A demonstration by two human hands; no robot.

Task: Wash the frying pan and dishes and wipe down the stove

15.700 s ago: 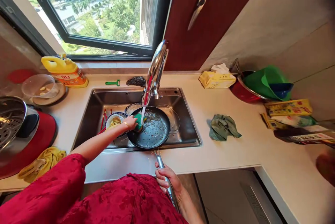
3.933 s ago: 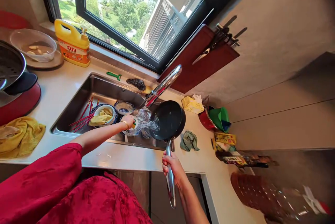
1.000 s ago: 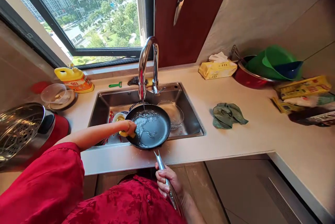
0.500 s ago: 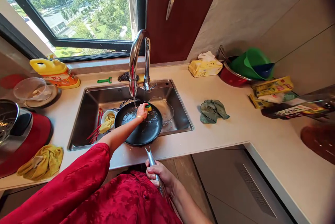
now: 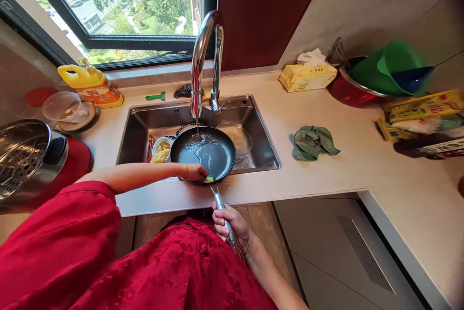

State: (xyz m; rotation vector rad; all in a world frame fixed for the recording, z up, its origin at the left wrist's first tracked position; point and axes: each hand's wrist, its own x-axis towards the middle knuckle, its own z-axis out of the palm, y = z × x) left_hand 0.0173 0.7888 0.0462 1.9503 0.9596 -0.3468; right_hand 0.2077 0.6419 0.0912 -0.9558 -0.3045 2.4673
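A dark frying pan (image 5: 217, 148) sits over the front of the steel sink (image 5: 266, 155), wet inside, with water from the tap (image 5: 198, 66) running into it. My left hand (image 5: 195, 172) reaches in at the near edge of the pan, its fingers closed on a green and yellow sponge (image 5: 210, 179) pressed to the inner wall. Close to my body, my right hand (image 5: 231, 223) is wrapped round the pan's metal handle (image 5: 219, 203). In the sink beside the pan are a white bowl (image 5: 156, 145) with a yellow cloth, red chopsticks and a clear round dish (image 5: 241, 138).
On the right of the counter lie a grey-green cloth (image 5: 313, 143), a yellow tissue pack (image 5: 307, 77) and a red pot (image 5: 350, 90) with green basins. To the left stand a yellow detergent jug (image 5: 97, 88) and a red steamer (image 5: 78, 160). A green peeler (image 5: 155, 96) lies behind the sink.
My left hand has moved with the sponge from the pan's far middle to its near edge. My right hand keeps hold of the handle. The camera view has tilted down and shifted.
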